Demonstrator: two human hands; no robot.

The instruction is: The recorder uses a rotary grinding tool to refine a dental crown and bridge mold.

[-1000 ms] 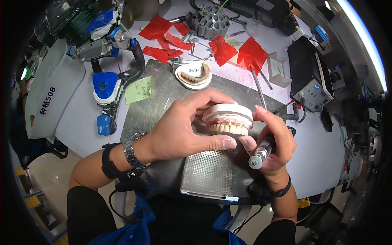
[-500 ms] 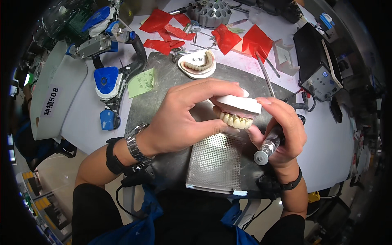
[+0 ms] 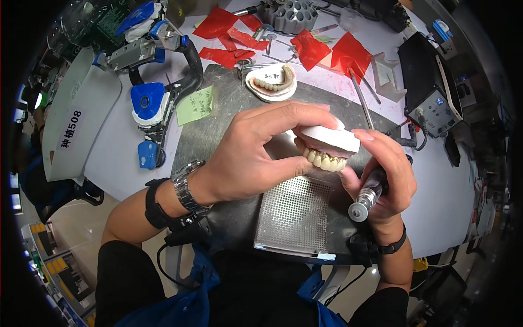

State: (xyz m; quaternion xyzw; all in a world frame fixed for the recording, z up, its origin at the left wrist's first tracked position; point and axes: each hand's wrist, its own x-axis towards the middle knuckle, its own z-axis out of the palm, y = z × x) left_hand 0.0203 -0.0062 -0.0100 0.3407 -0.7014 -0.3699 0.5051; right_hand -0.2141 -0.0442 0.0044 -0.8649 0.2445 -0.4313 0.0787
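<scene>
Between my hands, above a perforated metal plate (image 3: 294, 215), is a dental model (image 3: 329, 139) with a white plaster base, pink gum and a row of cream teeth edged in gold colour. My left hand (image 3: 256, 147) grips it, fingers over the plaster and thumb under the teeth. My right hand (image 3: 389, 171) steadies its right end with fingertips and thumb. That same hand also holds a rotary handpiece (image 3: 371, 189) against the palm, its small round disc toward me and away from the teeth. Beyond my hands lies a second dental model (image 3: 269, 97) with a tooth arch.
A blue-and-white articulator (image 3: 146, 103) stands at left beside a green note (image 3: 195, 106). Red wax sheets (image 3: 350, 53) and small tools lie at the back near a grey bur holder (image 3: 289, 20). A black control unit (image 3: 433, 92) stands at right.
The whole scene has shifted slightly to the right in the picture. Both hands keep the same hold on the dental model and the handpiece.
</scene>
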